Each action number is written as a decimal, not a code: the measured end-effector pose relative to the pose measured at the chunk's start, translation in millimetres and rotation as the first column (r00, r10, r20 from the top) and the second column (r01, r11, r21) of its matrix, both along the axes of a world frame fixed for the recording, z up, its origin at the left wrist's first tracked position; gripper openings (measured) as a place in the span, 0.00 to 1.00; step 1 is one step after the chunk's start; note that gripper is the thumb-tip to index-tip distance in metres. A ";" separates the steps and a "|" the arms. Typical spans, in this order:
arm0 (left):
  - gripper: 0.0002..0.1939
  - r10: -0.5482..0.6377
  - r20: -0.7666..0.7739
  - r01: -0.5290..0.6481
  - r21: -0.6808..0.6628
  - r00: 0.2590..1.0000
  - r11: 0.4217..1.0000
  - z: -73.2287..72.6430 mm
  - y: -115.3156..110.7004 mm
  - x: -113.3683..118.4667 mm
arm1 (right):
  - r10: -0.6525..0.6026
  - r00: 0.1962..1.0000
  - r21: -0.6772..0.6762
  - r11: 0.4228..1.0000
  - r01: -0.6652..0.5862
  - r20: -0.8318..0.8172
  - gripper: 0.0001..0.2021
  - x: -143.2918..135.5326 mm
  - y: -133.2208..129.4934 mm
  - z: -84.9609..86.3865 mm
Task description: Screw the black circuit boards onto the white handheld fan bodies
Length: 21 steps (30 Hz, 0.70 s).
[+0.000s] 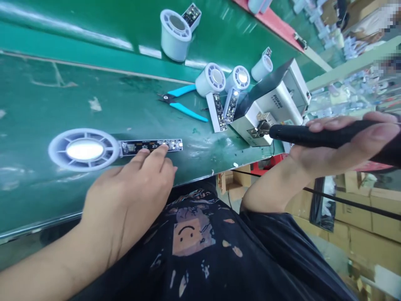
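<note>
Steadying the fan [94, 149] on the bench [140, 113], I'm resting my left hand [134, 179] on its board [153, 145], fingers [162, 153] slightly apart; my right hand [313, 159] is clamping the driver [328, 133] at the feeder [272, 104]. Probably I'm loading; the next move is calling for straight withdrawal.

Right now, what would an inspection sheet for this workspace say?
Surface: green table, scuffed, with a white scrap on it.
Work in hand: fan lying flat, circuit board exposed along its handle; silver box at right.
Clutter: blue-handled cutters; several other fans.
Left hand: fingers on the circuit board.
Right hand: holds a black tool, apparently a screwdriver, its end at the silver box.
Cables: black cord or strap, unclear which.
Surroundings: cardboard boxes at lower right.
</note>
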<state>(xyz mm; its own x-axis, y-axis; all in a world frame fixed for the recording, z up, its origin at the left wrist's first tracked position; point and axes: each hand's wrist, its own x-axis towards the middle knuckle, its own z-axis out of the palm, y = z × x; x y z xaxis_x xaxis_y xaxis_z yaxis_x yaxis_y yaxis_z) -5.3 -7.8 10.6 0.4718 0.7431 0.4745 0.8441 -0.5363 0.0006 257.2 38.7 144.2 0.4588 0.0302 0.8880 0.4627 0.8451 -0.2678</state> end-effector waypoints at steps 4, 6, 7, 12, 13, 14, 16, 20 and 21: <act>0.18 0.020 0.014 -0.018 -0.082 1.000 0.996 -1.2 -1.0 2.0 | 0.083 0.996 0.006 0.996 -0.084 0.022 0.09 0.2 10.4 -5.4; 0.18 0.033 0.035 -0.030 -0.085 0.999 0.996 -4.1 -1.2 2.9 | 0.089 0.996 0.004 0.996 -0.090 0.029 0.09 0.4 13.3 -5.2; 0.18 0.036 0.030 -0.034 -0.073 0.999 0.997 -5.5 -1.2 3.2 | 0.081 0.996 -0.003 0.997 -0.081 0.034 0.09 0.5 14.7 -4.7; 0.19 0.035 -0.048 -0.033 0.044 0.998 0.999 -6.6 -0.6 3.9 | 0.146 0.988 -0.119 0.983 -0.140 0.044 0.11 0.4 13.7 3.5; 0.19 0.027 -0.052 -0.023 0.072 0.998 0.997 -5.2 -0.5 4.0 | 0.235 0.971 -0.176 0.958 -0.226 0.031 0.12 -0.9 10.0 6.0; 0.18 0.016 -0.055 -0.010 0.102 0.998 0.995 -3.4 -0.5 4.4 | 0.337 0.941 -0.220 0.919 -0.326 0.016 0.13 -3.5 5.3 8.3; 0.15 0.001 -0.053 0.007 0.169 0.999 0.986 0.7 -1.1 6.0 | 0.522 0.852 -0.364 0.788 -0.496 -0.033 0.14 -14.1 -4.3 11.6; 0.10 0.066 -0.028 -0.057 0.264 0.997 0.963 5.5 -2.5 11.6 | 0.745 0.663 -0.513 0.543 -0.664 -0.070 0.14 -62.6 -8.4 6.0; 0.10 0.087 -0.021 -0.078 0.276 0.996 0.958 5.6 -2.6 12.9 | 0.776 0.626 -0.472 0.528 -0.706 -0.069 0.13 -79.9 -6.1 2.0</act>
